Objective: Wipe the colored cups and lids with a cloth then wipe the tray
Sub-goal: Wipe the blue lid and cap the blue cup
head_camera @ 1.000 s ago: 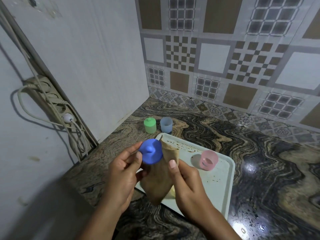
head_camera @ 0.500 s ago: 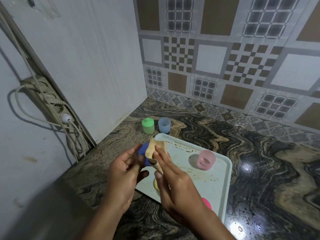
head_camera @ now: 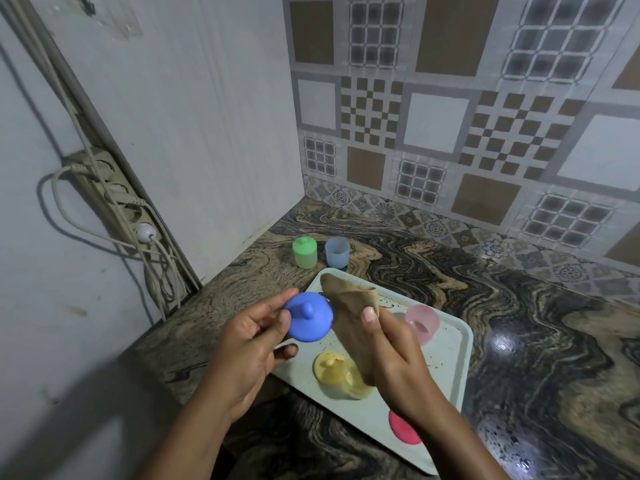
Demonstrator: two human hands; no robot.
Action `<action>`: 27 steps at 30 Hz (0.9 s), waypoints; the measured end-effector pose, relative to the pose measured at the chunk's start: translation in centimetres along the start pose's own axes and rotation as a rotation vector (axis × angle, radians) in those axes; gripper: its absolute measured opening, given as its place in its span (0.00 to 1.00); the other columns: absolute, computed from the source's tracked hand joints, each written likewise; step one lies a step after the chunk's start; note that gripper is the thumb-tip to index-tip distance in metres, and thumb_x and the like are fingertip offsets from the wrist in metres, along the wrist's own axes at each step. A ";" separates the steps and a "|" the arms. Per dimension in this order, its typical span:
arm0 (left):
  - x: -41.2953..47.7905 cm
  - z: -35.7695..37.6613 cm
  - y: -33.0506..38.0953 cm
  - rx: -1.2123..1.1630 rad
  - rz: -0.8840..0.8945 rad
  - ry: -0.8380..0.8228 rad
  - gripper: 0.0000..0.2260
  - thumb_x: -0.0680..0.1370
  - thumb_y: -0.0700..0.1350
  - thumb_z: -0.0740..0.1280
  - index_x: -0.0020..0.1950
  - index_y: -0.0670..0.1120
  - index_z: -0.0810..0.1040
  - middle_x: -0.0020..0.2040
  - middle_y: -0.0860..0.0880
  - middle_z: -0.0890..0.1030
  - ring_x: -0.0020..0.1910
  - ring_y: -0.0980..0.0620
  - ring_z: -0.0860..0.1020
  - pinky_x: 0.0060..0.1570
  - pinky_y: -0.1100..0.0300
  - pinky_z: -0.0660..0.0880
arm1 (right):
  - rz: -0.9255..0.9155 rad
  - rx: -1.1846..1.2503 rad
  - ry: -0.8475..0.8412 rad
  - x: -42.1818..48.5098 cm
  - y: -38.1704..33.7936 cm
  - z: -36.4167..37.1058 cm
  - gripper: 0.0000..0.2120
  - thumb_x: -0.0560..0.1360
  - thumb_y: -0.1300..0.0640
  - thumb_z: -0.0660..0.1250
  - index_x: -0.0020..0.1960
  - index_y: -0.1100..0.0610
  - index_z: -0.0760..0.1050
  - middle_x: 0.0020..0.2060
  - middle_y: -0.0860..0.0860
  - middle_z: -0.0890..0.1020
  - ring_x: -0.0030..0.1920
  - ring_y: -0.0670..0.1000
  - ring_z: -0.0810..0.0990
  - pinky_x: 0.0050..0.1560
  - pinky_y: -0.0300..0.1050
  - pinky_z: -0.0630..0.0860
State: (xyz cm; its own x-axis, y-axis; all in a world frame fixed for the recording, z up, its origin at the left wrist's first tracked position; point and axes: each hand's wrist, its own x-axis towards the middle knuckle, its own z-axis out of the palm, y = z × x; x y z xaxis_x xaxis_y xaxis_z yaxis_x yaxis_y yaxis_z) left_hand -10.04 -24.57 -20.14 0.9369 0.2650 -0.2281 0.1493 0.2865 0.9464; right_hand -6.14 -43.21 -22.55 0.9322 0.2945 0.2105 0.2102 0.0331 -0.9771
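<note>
As the right hand [head_camera: 393, 358], clamped on the cloth [head_camera: 349, 308], is drawing off the blue lid [head_camera: 310, 318] pinched in the left hand [head_camera: 247, 344], that lid's wipe is probably finishing.

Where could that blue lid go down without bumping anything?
Widest bare patch: the marbled stone counter right of the pale rectangular tray, up to the tiled wall. On the tray, the strip between the translucent pink cup and round red lid is free. Crowded around the yellow knobbed lid.

The right hand [head_camera: 391, 355] hides part of the red lid [head_camera: 403, 432] and the yellow cup [head_camera: 358, 393].
</note>
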 end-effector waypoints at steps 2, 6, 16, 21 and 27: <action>0.4 0.3 -0.1 0.027 0.015 0.069 0.12 0.76 0.42 0.69 0.59 0.48 0.83 0.48 0.48 0.86 0.39 0.57 0.81 0.35 0.60 0.78 | 0.008 0.083 -0.038 -0.7 -0.6 1.1 0.21 0.83 0.50 0.56 0.48 0.66 0.78 0.32 0.48 0.74 0.34 0.46 0.70 0.33 0.37 0.65; 0.0 1.5 -0.6 0.064 0.092 0.116 0.14 0.76 0.45 0.68 0.61 0.48 0.82 0.51 0.47 0.87 0.48 0.50 0.86 0.41 0.55 0.81 | -0.025 0.041 0.007 -1.0 -0.9 2.0 0.19 0.85 0.53 0.55 0.37 0.50 0.74 0.30 0.40 0.76 0.34 0.38 0.71 0.37 0.35 0.68; -0.2 1.6 -0.7 -0.032 0.037 0.070 0.18 0.78 0.37 0.67 0.66 0.49 0.78 0.52 0.48 0.87 0.48 0.55 0.85 0.36 0.63 0.79 | -0.293 -0.306 0.070 -1.8 -0.9 0.7 0.14 0.85 0.51 0.54 0.53 0.44 0.78 0.49 0.32 0.80 0.48 0.33 0.77 0.50 0.28 0.71; -0.4 1.8 -0.5 0.009 0.026 0.007 0.16 0.79 0.35 0.65 0.63 0.52 0.81 0.53 0.48 0.86 0.49 0.55 0.84 0.36 0.64 0.79 | -0.320 -0.402 -0.100 -1.7 0.0 1.1 0.22 0.85 0.50 0.54 0.73 0.60 0.73 0.76 0.49 0.70 0.77 0.44 0.67 0.73 0.38 0.67; -0.9 1.1 -0.6 0.012 0.020 -0.101 0.20 0.71 0.40 0.69 0.63 0.50 0.81 0.58 0.49 0.85 0.45 0.58 0.81 0.34 0.63 0.77 | -0.368 -0.470 -0.055 0.7 0.0 -0.5 0.19 0.85 0.55 0.55 0.72 0.59 0.75 0.72 0.50 0.76 0.74 0.42 0.71 0.72 0.35 0.67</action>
State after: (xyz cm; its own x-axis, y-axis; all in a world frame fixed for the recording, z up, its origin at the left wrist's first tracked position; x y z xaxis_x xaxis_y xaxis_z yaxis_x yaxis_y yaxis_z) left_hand -10.56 -25.99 -20.22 0.9668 0.1761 -0.1851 0.1332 0.2710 0.9533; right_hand -5.29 -43.52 -22.41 0.7592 0.3933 0.5186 0.6361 -0.2798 -0.7191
